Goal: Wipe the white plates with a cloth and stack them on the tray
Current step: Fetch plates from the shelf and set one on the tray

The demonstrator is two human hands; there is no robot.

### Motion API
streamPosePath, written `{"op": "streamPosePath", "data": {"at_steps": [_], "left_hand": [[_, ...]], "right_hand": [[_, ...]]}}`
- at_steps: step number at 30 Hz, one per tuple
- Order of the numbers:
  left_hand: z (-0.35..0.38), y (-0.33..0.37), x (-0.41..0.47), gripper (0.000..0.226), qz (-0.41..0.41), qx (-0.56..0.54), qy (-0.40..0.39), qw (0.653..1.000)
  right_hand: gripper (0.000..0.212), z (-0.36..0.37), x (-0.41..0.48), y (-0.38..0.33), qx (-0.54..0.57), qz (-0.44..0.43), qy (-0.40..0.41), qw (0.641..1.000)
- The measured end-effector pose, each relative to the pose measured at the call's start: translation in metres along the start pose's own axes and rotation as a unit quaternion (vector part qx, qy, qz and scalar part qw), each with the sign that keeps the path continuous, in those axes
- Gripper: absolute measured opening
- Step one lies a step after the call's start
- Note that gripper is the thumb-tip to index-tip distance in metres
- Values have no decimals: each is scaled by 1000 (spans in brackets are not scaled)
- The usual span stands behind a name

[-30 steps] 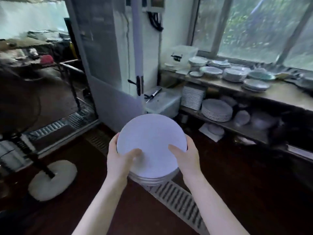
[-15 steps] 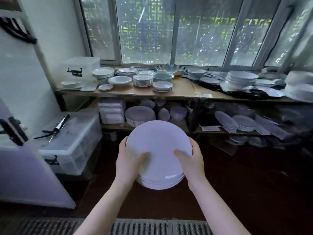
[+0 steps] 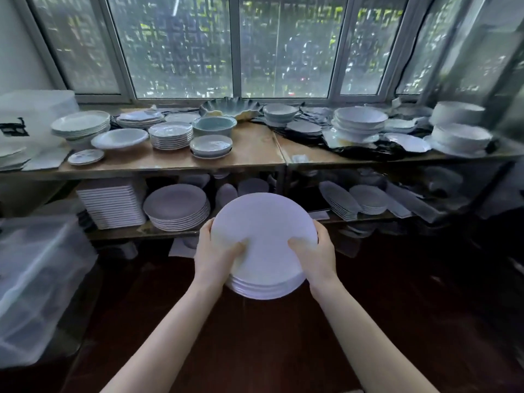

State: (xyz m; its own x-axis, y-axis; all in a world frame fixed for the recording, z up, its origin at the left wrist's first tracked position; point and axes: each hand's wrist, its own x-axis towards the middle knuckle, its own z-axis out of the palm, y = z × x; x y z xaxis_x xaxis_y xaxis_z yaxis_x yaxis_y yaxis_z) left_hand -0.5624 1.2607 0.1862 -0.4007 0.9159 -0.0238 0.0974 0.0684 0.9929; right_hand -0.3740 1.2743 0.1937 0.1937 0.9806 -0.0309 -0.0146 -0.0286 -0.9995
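I carry a stack of several round white plates in front of me at mid-frame, above a dark floor. My left hand grips the stack's left edge, thumb on the top plate and fingers underneath. My right hand holds the right edge the same way. No cloth and no tray are in view.
A wooden shelf unit under the window stands just ahead, its top crowded with bowls and plates. Its lower shelf holds a round plate stack and square plates. A clear plastic box sits at left.
The view swung right from the door and floor grate until it faces the shelf, which is closer now. Both hands kept the same grip on the plate stack.
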Motion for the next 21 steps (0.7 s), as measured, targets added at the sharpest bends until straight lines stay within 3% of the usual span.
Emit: {"op": "streamPosePath", "data": {"at_steps": [9,21], "left_hand": [[107,4,142,87,-16,-7,-12,1000],[207,-8,424,84,-52,-7,-16,999]], "right_hand": [[47,-5,180,7,-39,-11,17,999],[52,71,468,28,-69,-7,4,998]]}}
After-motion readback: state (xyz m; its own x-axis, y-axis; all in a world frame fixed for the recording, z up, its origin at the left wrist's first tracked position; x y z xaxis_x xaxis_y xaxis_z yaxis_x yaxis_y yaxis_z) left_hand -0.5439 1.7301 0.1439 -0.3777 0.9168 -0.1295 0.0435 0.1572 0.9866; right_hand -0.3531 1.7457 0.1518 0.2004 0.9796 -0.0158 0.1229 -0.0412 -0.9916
